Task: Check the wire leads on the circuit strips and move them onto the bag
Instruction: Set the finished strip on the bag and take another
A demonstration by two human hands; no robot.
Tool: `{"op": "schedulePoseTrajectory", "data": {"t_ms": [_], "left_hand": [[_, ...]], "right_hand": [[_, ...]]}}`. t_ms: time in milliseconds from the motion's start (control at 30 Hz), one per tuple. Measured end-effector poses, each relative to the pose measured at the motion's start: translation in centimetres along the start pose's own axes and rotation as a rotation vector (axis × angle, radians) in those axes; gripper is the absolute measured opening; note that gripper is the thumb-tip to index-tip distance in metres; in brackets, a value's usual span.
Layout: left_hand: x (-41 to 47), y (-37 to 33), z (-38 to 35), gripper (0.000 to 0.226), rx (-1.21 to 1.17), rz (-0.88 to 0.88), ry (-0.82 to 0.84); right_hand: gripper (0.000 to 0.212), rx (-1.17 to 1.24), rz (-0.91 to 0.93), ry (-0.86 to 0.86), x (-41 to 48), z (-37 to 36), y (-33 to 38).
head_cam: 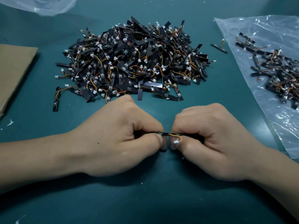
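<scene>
Two hands, left hand [123,139] and right hand [210,139], both curled, are pinching one circuit strip [166,134] by its ends above the surface [145,199]; one pile [134,62] is lying beyond, one smaller heap [275,70] on the bag [258,29].

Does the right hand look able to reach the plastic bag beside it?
Probably yes: the bag lies close to the right hand with only bare table between, though both it and the left hand pinch one strip.

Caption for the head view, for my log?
Left hand and right hand pinch one circuit strip, wire lead showing between them; a pile lies beyond, more strips on the plastic bag.
</scene>
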State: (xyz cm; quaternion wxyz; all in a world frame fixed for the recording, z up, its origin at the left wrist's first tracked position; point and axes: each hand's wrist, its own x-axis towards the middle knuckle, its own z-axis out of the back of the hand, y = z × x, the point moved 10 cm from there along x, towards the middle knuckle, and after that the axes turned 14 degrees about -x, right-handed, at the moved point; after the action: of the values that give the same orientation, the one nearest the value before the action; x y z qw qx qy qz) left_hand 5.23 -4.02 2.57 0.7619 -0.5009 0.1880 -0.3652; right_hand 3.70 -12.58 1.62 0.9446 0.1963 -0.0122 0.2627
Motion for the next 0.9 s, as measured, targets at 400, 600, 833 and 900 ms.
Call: {"op": "schedulePoseTrajectory", "data": {"t_ms": [400, 600, 833, 900], "left_hand": [[-0.10, 0.39, -0.06, 0.028, -0.077, 0.044, -0.031], [-0.10, 0.09, 0.02, 0.027, 0.004, 0.016, -0.035], [-0.19, 0.25, -0.07, 0.027, 0.013, 0.025, -0.023], [-0.22, 0.21, -0.10, 0.027, -0.004, 0.027, -0.022]], "right_hand": [[0.020, -0.035, -0.011, 0.046, 0.22, -0.40, 0.01], [0.026, 0.007, -0.017, 0.031, 0.22, -0.43, -0.18], [0.034, 0.016, 0.007, 0.025, 0.19, -0.32, 0.12], [0.032, 0.006, 0.004, 0.030, 0.13, -0.38, 0.10]]}}
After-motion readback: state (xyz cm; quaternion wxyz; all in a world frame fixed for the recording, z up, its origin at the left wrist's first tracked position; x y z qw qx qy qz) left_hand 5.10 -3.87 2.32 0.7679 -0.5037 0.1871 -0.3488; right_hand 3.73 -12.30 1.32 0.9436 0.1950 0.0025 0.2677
